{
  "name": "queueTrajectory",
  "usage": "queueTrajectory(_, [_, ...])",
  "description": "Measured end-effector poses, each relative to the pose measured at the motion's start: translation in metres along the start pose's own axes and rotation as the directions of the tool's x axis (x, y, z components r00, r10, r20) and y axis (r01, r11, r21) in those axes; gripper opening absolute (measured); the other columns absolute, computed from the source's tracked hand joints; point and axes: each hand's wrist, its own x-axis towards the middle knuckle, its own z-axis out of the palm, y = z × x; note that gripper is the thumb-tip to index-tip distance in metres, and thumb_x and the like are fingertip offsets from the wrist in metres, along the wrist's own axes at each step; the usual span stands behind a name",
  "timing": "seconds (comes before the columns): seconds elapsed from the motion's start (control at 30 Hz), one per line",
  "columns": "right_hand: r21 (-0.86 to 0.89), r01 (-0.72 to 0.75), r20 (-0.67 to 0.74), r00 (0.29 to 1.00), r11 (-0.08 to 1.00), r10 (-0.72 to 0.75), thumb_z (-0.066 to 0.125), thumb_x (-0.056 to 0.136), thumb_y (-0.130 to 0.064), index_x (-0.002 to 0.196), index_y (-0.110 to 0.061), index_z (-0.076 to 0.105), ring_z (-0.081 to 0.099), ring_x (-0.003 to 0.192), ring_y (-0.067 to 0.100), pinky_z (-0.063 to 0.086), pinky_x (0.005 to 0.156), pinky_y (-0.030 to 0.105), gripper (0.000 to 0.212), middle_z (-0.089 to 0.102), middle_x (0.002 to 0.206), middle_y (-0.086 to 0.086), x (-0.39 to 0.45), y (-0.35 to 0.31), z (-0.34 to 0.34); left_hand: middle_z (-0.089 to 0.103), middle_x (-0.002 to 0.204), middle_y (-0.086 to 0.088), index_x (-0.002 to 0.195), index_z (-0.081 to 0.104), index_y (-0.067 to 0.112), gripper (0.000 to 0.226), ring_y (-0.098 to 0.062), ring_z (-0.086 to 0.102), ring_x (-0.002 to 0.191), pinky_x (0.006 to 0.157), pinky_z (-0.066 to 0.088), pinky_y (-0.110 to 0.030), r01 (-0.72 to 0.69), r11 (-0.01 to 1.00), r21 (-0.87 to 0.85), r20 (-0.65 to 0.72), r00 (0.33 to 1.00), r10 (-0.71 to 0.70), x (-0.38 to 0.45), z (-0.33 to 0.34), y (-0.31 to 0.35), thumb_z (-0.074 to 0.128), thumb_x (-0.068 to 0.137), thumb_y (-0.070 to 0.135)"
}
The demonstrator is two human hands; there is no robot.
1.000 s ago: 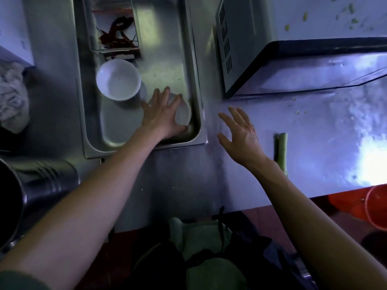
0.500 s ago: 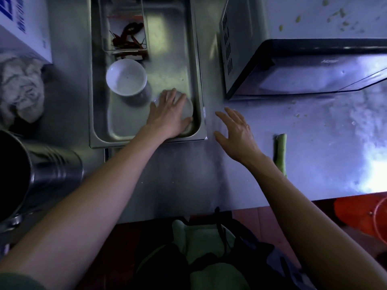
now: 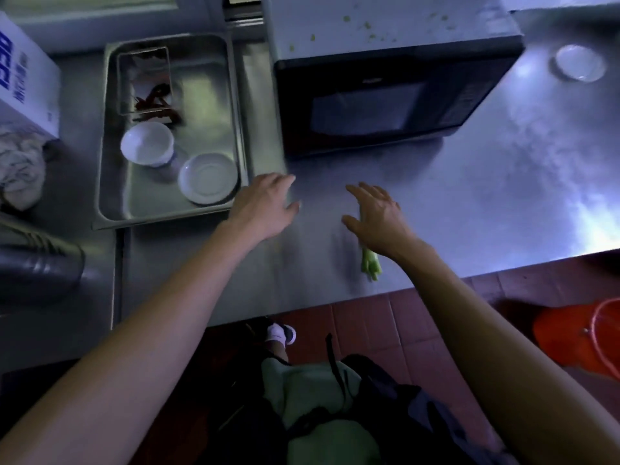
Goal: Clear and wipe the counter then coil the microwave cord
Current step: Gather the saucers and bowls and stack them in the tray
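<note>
A rectangular steel tray (image 3: pixel 114 196) holds two white bowls, beside it the left hand (image 3: pixel 265 204) hovers empty with relaxed fingers, the right hand (image 3: pixel 379 218) spreads over a green vegetable stalk (image 3: pixel 370 265) on the steel counter (image 3: pixel 486 196) before the black microwave (image 3: pixel 385 105).

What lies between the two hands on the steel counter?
Nothing: in the head view, only bare steel counter separates the left hand from the right hand.

Dim, bluish view, blurred all over.
Glare whitens my counter (image 3: pixel 503 196) at right; the edges bend, the left side sinks into shadow.
</note>
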Motion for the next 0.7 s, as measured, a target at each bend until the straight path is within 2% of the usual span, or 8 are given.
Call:
queueTrajectory(0.13, [0.013, -0.037, -0.049, 0.998, 0.999, 0.038, 0.061, 0.094, -0.038, 0.153, -0.023, 0.036, 0.027, 0.147, 0.028, 0.03, 0.114, 0.048, 0.065, 0.034, 0.16, 0.008, -0.056, 0.051, -0.027, 0.043, 0.152, -0.001, 0.149, 0.039, 0.023, 0.061, -0.025, 0.04, 0.137, 0.104, 0.042, -0.045, -0.067, 0.996, 0.054, 0.033, 0.997, 0.066, -0.017, 0.014, 0.078, 0.051, 0.096, 0.05])
queueTrajectory(0.33, [0.056, -0.182, -0.146, 0.971, 0.982, 0.189, 0.059, 0.096, -0.039, 0.152, -0.02, 0.037, 0.03, 0.145, 0.028, 0.033, 0.113, 0.049, 0.064, 0.038, 0.156, 0.006, -0.148, 0.14, -0.064, 0.051, 0.145, -0.001, 0.145, 0.046, 0.024, 0.058, -0.027, 0.046, 0.133, 0.103, 0.042, -0.04, -0.267, 0.961, 0.069, 0.077, 0.962, 0.261, -0.022, 0.037, 0.201, 0.055, 0.093, 0.048])
queueTrajectory(0.57, [0.177, -0.379, -0.247, 0.876, 0.908, 0.414, 0.059, 0.092, -0.039, 0.145, -0.022, 0.046, 0.039, 0.139, 0.025, 0.042, 0.103, 0.05, 0.056, 0.053, 0.14, -0.004, -0.241, 0.218, -0.077, 0.056, 0.141, -0.001, 0.141, 0.051, 0.026, 0.052, -0.026, 0.053, 0.127, 0.101, 0.045, -0.04, -0.47, 0.876, 0.112, 0.178, 0.877, 0.447, -0.024, 0.063, 0.311, 0.05, 0.094, 0.05])
queueTrajectory(0.7, [0.236, -0.435, -0.286, 0.823, 0.869, 0.49, 0.062, 0.092, -0.038, 0.144, -0.02, 0.047, 0.042, 0.136, 0.029, 0.043, 0.103, 0.052, 0.058, 0.053, 0.141, 0.002, -0.272, 0.242, -0.08, 0.057, 0.141, -0.004, 0.14, 0.052, 0.025, 0.051, -0.028, 0.054, 0.126, 0.103, 0.046, -0.044, -0.557, 0.823, 0.113, 0.216, 0.822, 0.527, -0.016, 0.07, 0.359, 0.051, 0.094, 0.047])
